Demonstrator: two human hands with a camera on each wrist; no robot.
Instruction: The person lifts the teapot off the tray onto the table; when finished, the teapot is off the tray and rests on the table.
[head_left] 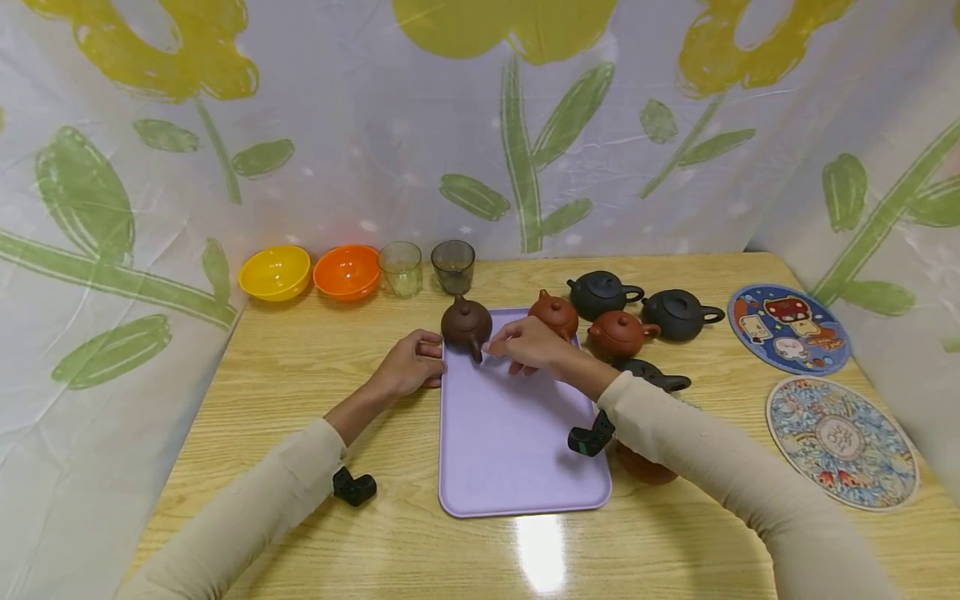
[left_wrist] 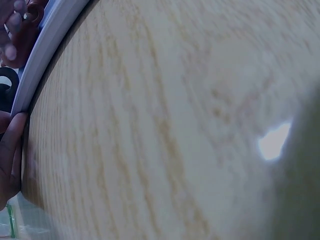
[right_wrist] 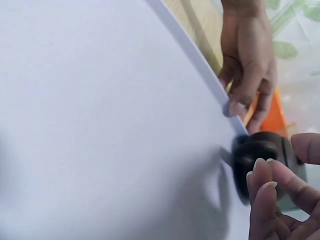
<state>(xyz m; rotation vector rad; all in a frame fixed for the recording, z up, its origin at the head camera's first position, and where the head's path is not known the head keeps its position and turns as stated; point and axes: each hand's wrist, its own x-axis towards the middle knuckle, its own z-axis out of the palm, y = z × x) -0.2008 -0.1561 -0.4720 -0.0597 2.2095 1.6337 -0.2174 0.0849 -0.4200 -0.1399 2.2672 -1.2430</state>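
Observation:
A dark brown teapot stands at the far left corner of the lilac tray, its handle toward me. Beside that handle is my right hand, thumb and fingers apart in the right wrist view, where the hand partly covers the teapot. My left hand rests at the tray's left edge near the teapot; the right wrist view has its thumb on the rim. At the tray's far right corner sits a reddish-brown teapot, partly behind my right hand.
Right of the tray stand black teapots, another reddish-brown teapot and one more under my right sleeve. Yellow bowl, orange bowl, green glass and grey glass line the back. Round mats lie right.

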